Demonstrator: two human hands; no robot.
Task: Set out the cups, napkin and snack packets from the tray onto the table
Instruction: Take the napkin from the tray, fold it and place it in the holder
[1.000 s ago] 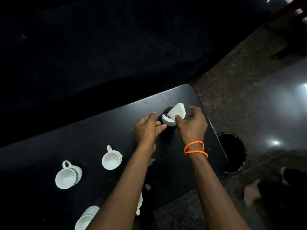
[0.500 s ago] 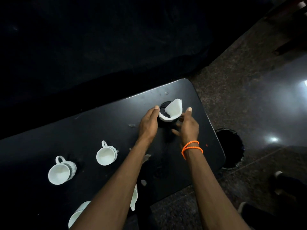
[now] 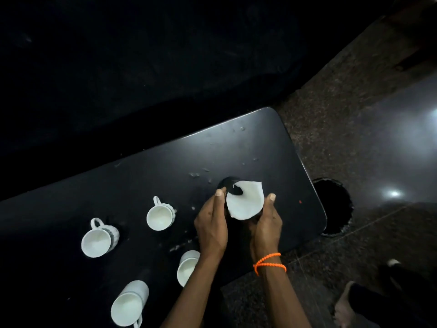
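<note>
A white napkin sticks out of a small black holder on the black table, near its right end. My left hand presses the holder's left side and my right hand, with an orange band at the wrist, cups its right side, so both grip it. Several white ribbed cups stand to the left: one close to my left hand, one farther left, one partly under my left forearm, and one at the near edge. No tray or snack packets are in view.
A round black shape lies on the speckled stone floor just past the table's right edge. A dark sofa-like mass fills the far side. A person's foot shows at the lower right. White specks dot the tabletop.
Both hands went from fingering the napkin to clasping the holder's sides. The holder and napkin have come nearer to me across the table. The cups have stayed put.
</note>
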